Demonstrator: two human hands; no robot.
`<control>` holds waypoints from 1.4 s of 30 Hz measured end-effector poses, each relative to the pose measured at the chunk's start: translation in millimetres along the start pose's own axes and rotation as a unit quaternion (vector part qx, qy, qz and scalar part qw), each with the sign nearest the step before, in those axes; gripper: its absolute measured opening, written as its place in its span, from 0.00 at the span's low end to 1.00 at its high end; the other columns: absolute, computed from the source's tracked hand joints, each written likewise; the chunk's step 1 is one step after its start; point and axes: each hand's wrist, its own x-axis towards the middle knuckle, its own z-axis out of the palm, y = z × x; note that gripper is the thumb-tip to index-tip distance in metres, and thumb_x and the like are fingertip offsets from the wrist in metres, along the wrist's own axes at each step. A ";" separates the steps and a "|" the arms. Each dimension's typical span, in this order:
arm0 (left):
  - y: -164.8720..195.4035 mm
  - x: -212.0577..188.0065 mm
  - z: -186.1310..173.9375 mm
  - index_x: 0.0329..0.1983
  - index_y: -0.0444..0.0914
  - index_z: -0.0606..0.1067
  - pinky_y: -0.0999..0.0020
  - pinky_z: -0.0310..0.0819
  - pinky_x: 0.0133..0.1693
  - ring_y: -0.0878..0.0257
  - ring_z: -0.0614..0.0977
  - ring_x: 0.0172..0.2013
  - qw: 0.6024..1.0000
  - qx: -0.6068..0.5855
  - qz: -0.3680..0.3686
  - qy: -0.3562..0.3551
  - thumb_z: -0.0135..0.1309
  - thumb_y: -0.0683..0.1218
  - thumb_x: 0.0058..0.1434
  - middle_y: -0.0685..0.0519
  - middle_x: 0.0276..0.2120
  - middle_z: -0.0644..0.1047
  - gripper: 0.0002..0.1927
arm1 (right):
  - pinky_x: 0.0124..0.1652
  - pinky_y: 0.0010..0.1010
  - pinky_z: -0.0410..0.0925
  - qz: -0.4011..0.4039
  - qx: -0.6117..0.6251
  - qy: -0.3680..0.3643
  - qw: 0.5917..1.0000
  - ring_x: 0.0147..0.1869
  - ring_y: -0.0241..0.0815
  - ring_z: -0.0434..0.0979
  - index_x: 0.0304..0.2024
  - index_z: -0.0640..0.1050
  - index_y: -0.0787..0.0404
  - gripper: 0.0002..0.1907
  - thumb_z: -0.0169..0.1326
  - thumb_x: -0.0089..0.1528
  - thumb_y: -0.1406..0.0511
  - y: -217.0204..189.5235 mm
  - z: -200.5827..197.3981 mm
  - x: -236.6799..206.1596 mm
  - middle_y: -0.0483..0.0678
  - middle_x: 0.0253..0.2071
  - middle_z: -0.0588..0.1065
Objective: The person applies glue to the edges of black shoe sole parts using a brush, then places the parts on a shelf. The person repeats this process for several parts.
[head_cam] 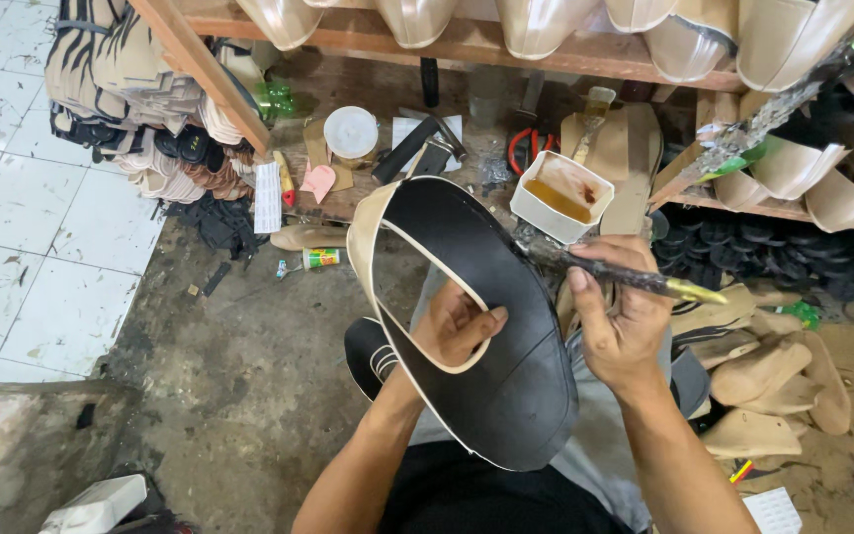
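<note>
My left hand is inside a black shoe upper with cream edging and holds it up over my lap. My right hand grips a glue-crusted brush whose bristle end touches the upper's right edge. A white square tub of amber glue stands just beyond the brush.
Shelves above carry rows of cream shoe uppers. Wooden lasts lie in a pile at the right. Stacked soles hang at the left. Red-handled scissors, a white round lid and a small bottle lie on the dirty floor.
</note>
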 end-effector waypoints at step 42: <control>-6.3 7.4 -33.2 0.55 0.34 0.70 0.71 0.76 0.42 0.67 0.80 0.40 0.990 -0.094 0.060 0.082 0.54 0.39 0.66 0.51 0.42 0.78 0.15 | 0.52 0.39 0.67 0.003 -0.002 -0.138 0.990 0.49 0.51 0.76 0.46 0.75 0.65 0.08 0.52 0.64 0.69 -12.6 -13.0 -2.6 0.54 0.44 0.76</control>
